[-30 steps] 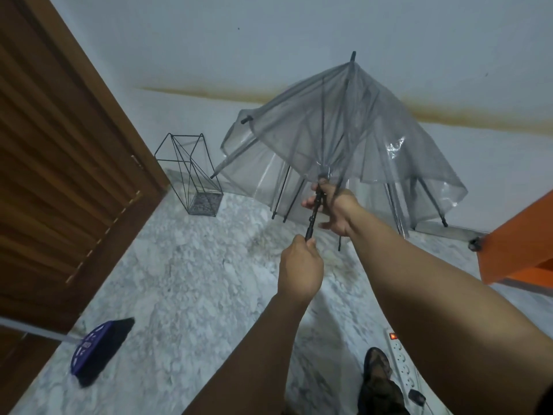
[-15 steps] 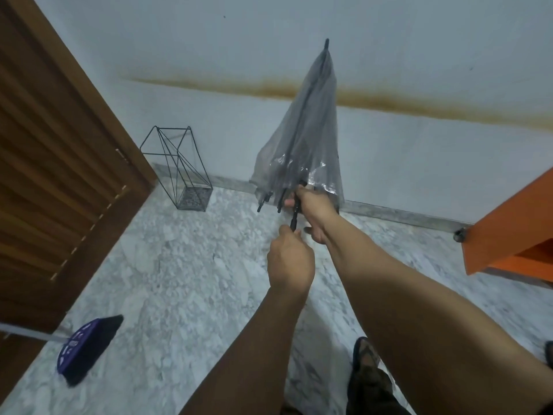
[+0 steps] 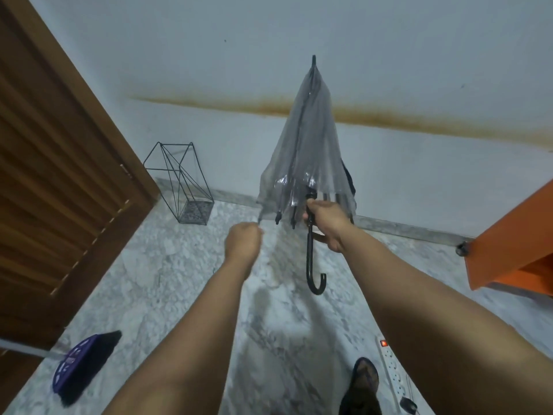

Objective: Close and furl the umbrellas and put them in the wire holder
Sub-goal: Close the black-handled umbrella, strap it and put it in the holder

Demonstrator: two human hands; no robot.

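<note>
A clear plastic umbrella [image 3: 305, 151] with black ribs points tip-up in front of the wall, its canopy collapsed but loose. My right hand [image 3: 327, 224] grips the black shaft just under the canopy, and the hooked handle [image 3: 312, 274] hangs below it. My left hand [image 3: 242, 242] pinches a thin clear strap at the canopy's lower left edge. The black wire holder [image 3: 179, 181] stands empty on the floor against the wall, left of the umbrella. Something dark shows behind the canopy's right edge; I cannot tell what it is.
A brown louvred door [image 3: 59, 181] fills the left side. A purple and black broom head [image 3: 80, 365] lies on the marble floor [image 3: 167, 283] at lower left. An orange cabinet [image 3: 514, 235] juts in at right. A white power strip [image 3: 393, 372] and my sandalled foot [image 3: 362, 384] sit at the bottom.
The canopy has gone from spread open to collapsed. My left hand has left the handle and now pinches the strap at the canopy's edge. The right hand still grips the shaft.
</note>
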